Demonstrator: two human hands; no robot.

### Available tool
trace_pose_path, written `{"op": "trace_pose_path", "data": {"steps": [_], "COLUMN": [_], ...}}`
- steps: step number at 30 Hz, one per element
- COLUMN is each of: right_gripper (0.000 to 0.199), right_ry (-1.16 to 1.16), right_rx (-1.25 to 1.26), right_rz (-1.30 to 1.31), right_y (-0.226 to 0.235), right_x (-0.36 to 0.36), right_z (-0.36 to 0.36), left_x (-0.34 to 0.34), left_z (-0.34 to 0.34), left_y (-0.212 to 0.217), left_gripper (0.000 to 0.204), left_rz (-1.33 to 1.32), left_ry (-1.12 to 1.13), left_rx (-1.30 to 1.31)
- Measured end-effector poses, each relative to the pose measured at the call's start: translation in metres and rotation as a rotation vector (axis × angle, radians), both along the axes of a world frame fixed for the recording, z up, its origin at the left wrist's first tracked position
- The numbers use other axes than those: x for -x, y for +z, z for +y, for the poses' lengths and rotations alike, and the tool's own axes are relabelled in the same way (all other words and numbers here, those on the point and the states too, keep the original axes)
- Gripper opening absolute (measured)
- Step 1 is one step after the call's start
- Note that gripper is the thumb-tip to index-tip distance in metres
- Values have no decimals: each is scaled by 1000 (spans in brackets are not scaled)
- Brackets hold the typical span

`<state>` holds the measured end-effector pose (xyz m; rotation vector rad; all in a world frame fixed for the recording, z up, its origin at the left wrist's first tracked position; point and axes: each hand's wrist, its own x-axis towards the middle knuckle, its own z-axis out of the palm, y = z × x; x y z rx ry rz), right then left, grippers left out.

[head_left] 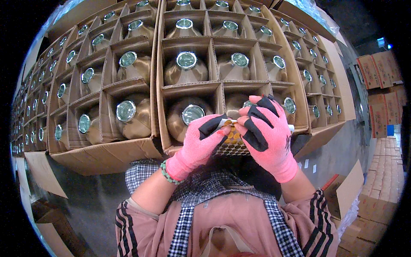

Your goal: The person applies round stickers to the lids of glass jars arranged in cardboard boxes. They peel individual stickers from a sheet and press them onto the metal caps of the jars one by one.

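The person's left hand (198, 143), in a pink glove with dark finger patches, is pinching a dotted sheet (233, 144) between thumb and forefinger at its upper left, while the right hand (267, 130), gloved alike, is closing its bent fingers on the upper edge just beside that thumb. The sheet, bearing rows of round yellow spots, is hanging in front of the chest at the near edge of the middle carton (161, 81); the right hand is covering much of its right part, and its lower edge is fading into the dark area below. A white end (291, 127) is poking out beyond the right hand, though whether it belongs to the sheet is impossible to tell. The right fingertips are also partly hiding the mouth of one glass vessel (247, 104), while a neighbouring vessel (193, 114) is standing upright just beyond the left hand. Cardboard dividers (190, 89) are concealing the lower bodies of many vessels, and cartons at the far left are shrinking into the curved, black rim. At the right, stacked boxes (383, 77) are sitting in dim light, partly cut off.
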<state>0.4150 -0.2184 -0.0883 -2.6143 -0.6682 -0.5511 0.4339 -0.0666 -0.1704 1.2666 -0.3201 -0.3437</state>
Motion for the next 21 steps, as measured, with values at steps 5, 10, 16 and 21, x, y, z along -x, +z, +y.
{"op": "trace_pose_path", "data": {"steps": [5,10,16,21], "right_gripper": [24,19,13,17], "right_ry": [62,55,16,-436], "right_rx": [57,38,-409,-141], "right_rz": [-84,-40,79,173], "right_y": [-9,-7,12,-19], "right_x": [-2,-3,-15,-105], "right_z": [-3,-2,-30,-160], "left_x": [0,-3,-3,-5], "left_z": [4,5,7,2], "left_y": [6,6,10,8], "left_gripper": [25,25,21,23], "left_rz": [104,94,220,218], "left_ry": [-32,-72,-69,-65], "left_rx": [47,50,63,29]}}
